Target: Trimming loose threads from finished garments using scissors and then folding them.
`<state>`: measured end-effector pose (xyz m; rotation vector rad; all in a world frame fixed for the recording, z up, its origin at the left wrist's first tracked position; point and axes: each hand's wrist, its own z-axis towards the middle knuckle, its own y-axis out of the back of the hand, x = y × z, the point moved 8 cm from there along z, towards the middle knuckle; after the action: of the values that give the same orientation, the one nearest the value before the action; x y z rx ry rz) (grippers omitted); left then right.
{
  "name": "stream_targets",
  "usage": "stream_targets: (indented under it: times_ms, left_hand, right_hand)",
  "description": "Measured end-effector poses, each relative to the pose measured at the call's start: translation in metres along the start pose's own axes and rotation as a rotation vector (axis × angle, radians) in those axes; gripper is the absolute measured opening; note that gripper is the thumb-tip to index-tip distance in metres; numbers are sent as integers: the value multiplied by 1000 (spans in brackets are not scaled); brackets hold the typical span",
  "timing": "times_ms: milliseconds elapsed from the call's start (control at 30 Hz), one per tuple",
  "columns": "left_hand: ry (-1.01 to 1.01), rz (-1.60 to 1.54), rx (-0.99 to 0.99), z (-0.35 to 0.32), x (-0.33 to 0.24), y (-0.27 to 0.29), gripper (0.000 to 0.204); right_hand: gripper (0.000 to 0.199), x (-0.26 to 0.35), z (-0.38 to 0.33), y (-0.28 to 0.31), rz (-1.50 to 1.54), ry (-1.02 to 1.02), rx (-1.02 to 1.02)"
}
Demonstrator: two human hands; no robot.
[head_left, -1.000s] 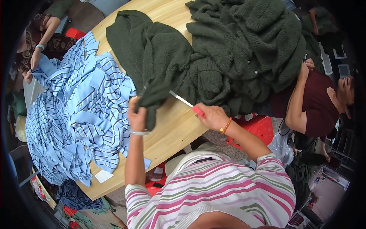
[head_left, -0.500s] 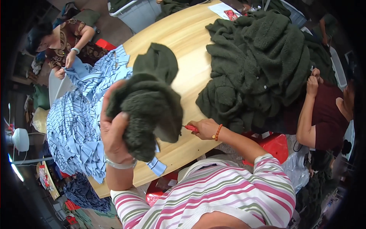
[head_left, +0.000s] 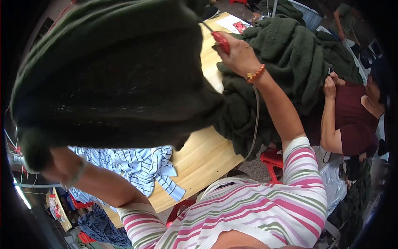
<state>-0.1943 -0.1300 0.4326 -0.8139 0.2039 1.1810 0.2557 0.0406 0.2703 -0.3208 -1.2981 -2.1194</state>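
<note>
Centrally, the right hand (head_left: 238,54) closes its grip around a red-handled tool (head_left: 221,40) above the heap of dark green knitwear (head_left: 298,62) on the wooden counter (head_left: 199,159), while the left hand (head_left: 45,159), its grip largely hidden but gathered into fabric, holds up a dark green knitted garment (head_left: 112,74) close to the camera. Beneath the raised garment lie blue striped fabric pieces (head_left: 137,166) on the counter; at right, another person in a maroon top (head_left: 356,124) touches the green heap.
</note>
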Motion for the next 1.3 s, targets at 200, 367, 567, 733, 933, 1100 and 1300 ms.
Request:
stream_targets:
  times_ms: [200,367,567,733,933,1100,1300]
  left_hand:
    - [178,617,-452,-61,95,257,38]
    - [98,1748,225,-264,200,140,62]
    - [474,1404,1149,-468,291,37,43]
    - [620,1517,1084,-454,336,71,49]
    - [1037,679,236,-351,360,73,51]
    - [807,-354,-339,-195,280,-3,42]
    - [1264,762,-458,-404,273,162,24]
  right_hand:
    - [35,-30,-57,-81,13,-71,306]
    - [37,-83,-145,-125,52,-252,498]
    - [34,-51,-229,-132,157,-173,846]
    - [35,-52,-286,-117,35,-224,1097]
    - [35,-76,-274,-104,71,-323,889]
    - [33,-85,-241,-81,116,-326,618]
    - [33,-81,-252,-104,52,-337,789]
